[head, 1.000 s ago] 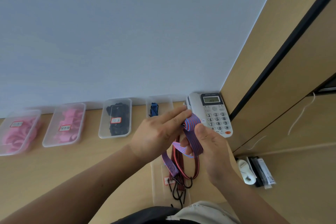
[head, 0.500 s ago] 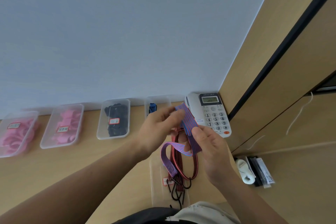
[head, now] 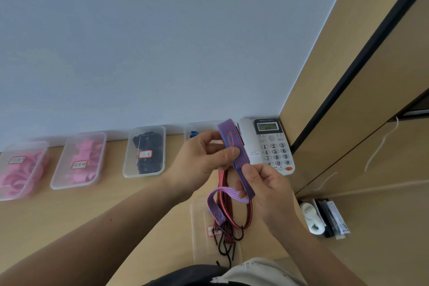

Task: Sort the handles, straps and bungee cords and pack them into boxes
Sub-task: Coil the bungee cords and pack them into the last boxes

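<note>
Left grip is clamped on the strap: thumb & fingertips pinch the flat red/blue striped band partway down. Its top end sticks up past the fingers, in front of the phone. Right grip is clamped on the same strap just below the left, w/ thumb & forefinger pinching it. Both are held up above the table, not resting on it. Below the right grip the strap curls leftward in a loop & its free end hangs over the bungee cords; can't tell if it touches them.

The bungee cords are red/black striped w/ black hooks at the near end. They lie in the near box, a clear one at the near table edge, right under the hands.

Along the wall, L to R:
- pink-ring box, w/ a small label
- pink-piece box, w/ a small label
- black-piece box, w/ a small label
- blue-item box, mostly hidden behind the left grip

The phone sits at the right end of the row, in the corner by the wood panel. Further right, a white item & black packs lie side by side on a wood surface.
</note>
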Action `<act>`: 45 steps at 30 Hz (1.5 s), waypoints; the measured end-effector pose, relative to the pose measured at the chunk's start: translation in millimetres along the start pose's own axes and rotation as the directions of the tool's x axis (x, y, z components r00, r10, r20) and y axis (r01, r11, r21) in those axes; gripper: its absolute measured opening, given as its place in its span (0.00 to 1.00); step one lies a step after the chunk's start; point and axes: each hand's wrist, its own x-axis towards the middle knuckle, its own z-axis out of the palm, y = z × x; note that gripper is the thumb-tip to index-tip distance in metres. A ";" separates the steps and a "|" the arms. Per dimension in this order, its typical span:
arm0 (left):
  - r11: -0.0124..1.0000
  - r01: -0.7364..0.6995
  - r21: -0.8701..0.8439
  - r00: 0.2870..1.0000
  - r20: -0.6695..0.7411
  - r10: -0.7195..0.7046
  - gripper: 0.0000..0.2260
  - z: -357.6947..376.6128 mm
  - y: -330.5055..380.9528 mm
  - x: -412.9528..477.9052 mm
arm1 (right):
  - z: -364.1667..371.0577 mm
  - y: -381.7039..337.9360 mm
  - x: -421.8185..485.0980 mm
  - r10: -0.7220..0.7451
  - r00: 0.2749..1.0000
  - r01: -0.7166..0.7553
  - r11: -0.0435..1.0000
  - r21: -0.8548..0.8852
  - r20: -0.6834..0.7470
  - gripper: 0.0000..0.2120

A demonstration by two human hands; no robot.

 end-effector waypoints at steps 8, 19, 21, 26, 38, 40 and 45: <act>0.661 -0.429 0.615 0.853 0.036 0.520 0.15 -4.9 -4.9 -2.2 | 3.6 -4.4 3.7 -0.024 1.000 0.024 0.999 -0.032 0.011 0.17; -0.113 -0.612 0.783 0.470 0.475 0.744 0.20 -16.2 -28.7 10.5 | 9.3 -11.7 3.0 0.003 0.998 -0.009 0.995 0.098 0.068 0.21; -0.136 -0.608 0.782 0.479 0.498 0.723 0.25 -18.5 -34.2 12.3 | 8.9 -11.7 2.7 0.012 0.998 -0.018 0.996 0.092 0.066 0.21; 0.017 -0.631 0.776 0.597 0.471 0.649 0.24 -18.1 -36.1 12.9 | 5.4 -13.0 2.9 0.023 1.000 -0.025 0.995 0.094 0.019 0.18; 0.994 0.087 -0.060 0.977 0.202 -0.073 0.14 -1.3 -6.5 2.4 | 4.5 -8.3 -0.5 -0.014 0.997 0.013 1.000 0.023 0.074 0.10; 0.995 0.027 -0.095 0.993 0.118 -0.016 0.16 -0.5 -4.2 2.8 | 4.7 -7.8 -0.3 -0.026 0.999 0.026 1.000 -0.017 0.031 0.12; 0.991 -0.134 -0.015 0.991 -0.001 0.134 0.17 5.2 -0.6 5.6 | 4.1 -10.1 0.7 -0.020 0.999 0.017 0.996 -0.083 -0.034 0.12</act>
